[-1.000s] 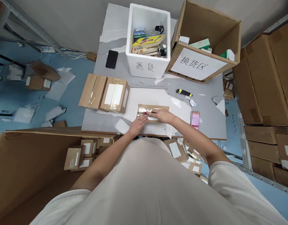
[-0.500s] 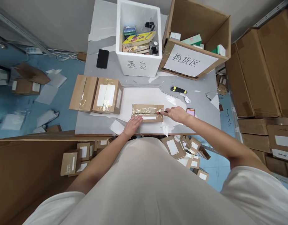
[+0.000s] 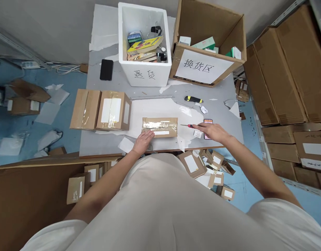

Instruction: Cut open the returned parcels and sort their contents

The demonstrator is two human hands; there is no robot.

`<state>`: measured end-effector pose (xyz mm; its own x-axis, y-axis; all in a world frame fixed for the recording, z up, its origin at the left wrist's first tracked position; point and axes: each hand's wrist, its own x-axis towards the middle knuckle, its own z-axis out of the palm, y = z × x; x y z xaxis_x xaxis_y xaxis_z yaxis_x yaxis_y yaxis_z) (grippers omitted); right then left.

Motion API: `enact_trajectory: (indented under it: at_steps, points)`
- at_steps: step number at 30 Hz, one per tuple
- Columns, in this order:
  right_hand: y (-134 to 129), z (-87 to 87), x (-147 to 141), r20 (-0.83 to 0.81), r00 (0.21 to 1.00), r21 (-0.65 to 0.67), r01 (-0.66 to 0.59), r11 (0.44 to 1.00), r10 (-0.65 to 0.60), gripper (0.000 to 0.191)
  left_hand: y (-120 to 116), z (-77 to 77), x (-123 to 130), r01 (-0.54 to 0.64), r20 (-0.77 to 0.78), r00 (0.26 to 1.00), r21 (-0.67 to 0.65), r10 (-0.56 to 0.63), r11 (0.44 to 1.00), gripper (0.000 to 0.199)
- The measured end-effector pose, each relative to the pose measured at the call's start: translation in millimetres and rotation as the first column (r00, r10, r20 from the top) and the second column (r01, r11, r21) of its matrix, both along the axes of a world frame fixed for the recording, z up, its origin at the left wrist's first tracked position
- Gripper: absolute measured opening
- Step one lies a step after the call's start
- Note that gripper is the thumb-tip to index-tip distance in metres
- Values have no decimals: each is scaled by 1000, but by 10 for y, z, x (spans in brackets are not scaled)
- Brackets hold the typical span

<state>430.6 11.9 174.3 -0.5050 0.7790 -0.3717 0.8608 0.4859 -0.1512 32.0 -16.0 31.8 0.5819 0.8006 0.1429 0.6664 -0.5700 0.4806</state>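
Note:
A small flat cardboard box (image 3: 173, 130) with shiny clear tape and a white label lies on white paper near the table's front edge. My left hand (image 3: 143, 140) rests on its lower left corner, fingers laid flat. Off the box's right end, my right hand (image 3: 214, 131) is closed around the red and black handle of a thin-shafted screwdriver (image 3: 191, 126). The tip points left and stays apart from the box. Just under the right hand lies a phone with a lit screen (image 3: 208, 121), partly covered by it. A small white printed piece (image 3: 197, 133) is beside the fingers.
Two taped cartons (image 3: 112, 111) stand left of the box. Behind are a black phone (image 3: 106, 69), a white foam bin (image 3: 150, 75) with books, and a large open carton (image 3: 173, 71). A yellow-black utility knife (image 3: 193, 99) lies near crumpled paper (image 3: 203, 109).
My right hand has drawn the screwdriver away from the taped top, to the right, over the lit phone. My left hand remains on the box. The whole view has shifted slightly.

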Motion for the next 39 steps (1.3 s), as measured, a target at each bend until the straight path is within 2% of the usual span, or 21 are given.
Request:
enact_trajectory:
  at_steps: [2,3,5,7,8,10,12,15,19,22,24,28,30,33,36,39]
  points:
    - [-164,-168,94,-223,944,-45,238,970,-242,51,15,77,11,-2,12,1000,-3,2,1000,44]
    - [-254,-276,88,-336,863,-113,360,926,-376,49,32,124,15,-1,7,1000,-3,1,1000,40]
    - [-426,-506,-23,-484,620,-323,530,784,-618,55,95,228,22,6,-29,1000,-5,-6,1000,34]
    - [-558,-707,-216,-525,384,-492,591,639,-759,64,205,327,29,14,-82,997,-11,-15,1000,41]
    - [-603,-784,-317,-530,300,-545,595,590,-793,68,275,367,33,12,-108,994,-12,-13,1000,53]
    - [-656,-890,-490,-535,202,-609,581,540,-820,72,424,421,44,-5,-159,987,-19,2,1000,87]
    - [-673,-946,-600,-529,164,-644,561,520,-832,74,557,434,57,-26,-205,979,-39,18,999,114]
    - [-670,-982,-665,-522,142,-661,556,504,-841,76,675,401,72,-34,-242,970,-91,11,995,128]
    - [-664,-978,-681,-512,156,-653,569,500,-845,72,703,338,78,-46,-207,978,-118,20,992,127]
    - [-647,-930,-685,-508,204,-623,584,521,-837,67,697,307,81,-61,-152,987,-107,44,992,124]
    - [-627,-885,-681,-501,259,-589,597,545,-826,63,697,289,85,-72,-119,991,-101,60,992,120]
    - [-600,-816,-640,-527,385,-502,579,643,-758,57,693,259,97,-90,-72,994,-93,83,992,115]
    - [-600,-797,-605,-537,425,-480,557,678,-729,55,687,252,103,-92,-59,995,-95,87,991,116]
    - [-594,-768,-534,-531,463,-487,519,702,-710,54,677,252,107,-95,-55,994,-103,90,990,116]
    - [-575,-728,-446,-513,481,-536,468,703,-711,54,671,253,107,-96,-54,994,-105,90,990,114]
    - [-598,-705,-376,-487,452,-627,414,660,-747,56,670,252,105,-96,-59,994,-108,90,989,113]
